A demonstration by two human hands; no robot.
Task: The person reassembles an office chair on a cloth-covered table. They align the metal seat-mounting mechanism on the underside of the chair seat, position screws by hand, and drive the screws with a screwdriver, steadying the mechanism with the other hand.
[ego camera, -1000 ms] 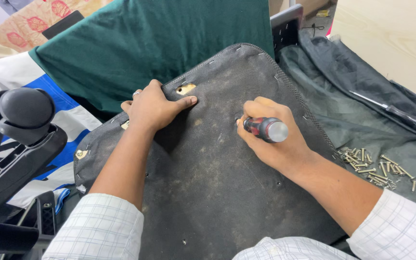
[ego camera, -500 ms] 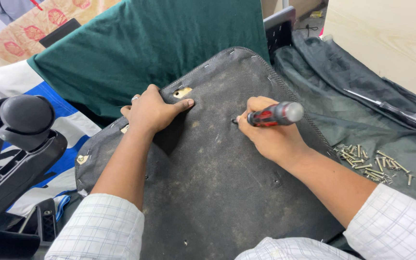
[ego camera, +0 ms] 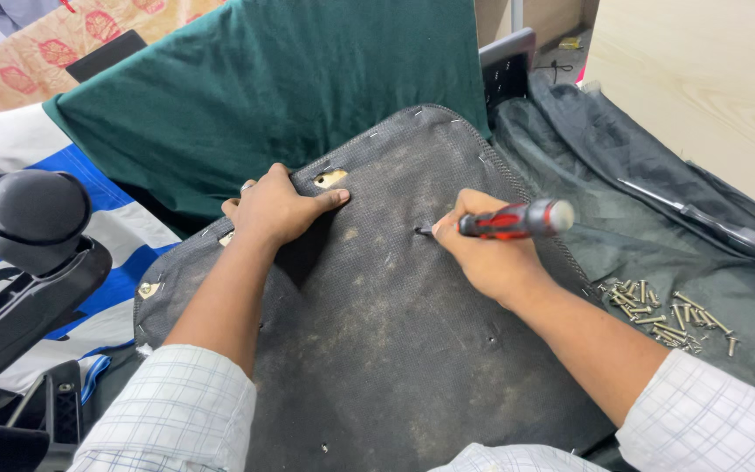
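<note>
Two hands work: our left hand [ego camera: 280, 210] presses flat, fingers apart, on the seat base [ego camera: 377, 350], right hand [ego camera: 491, 253] clamped on the screwdriver [ego camera: 504, 223] at a fastener, loose screws [ego camera: 666, 315] heaped at three o'clock.

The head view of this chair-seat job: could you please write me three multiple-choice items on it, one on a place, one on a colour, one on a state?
1. Where does the pile of screws lie?
A. on the dark cloth right of the seat panel
B. on the green cushion
C. in the left hand

2. What colour is the cushion behind the panel?
A. red
B. dark green
C. white

3. How does the right hand stand?
A. open and flat
B. closed on the screwdriver
C. out of view

Key: 1 A, the screws lie on the cloth beside the right forearm. 2 B, its cover is dark green. 3 B, the fingers wrap the red-and-black handle, while the left hand presses the panel.
</note>
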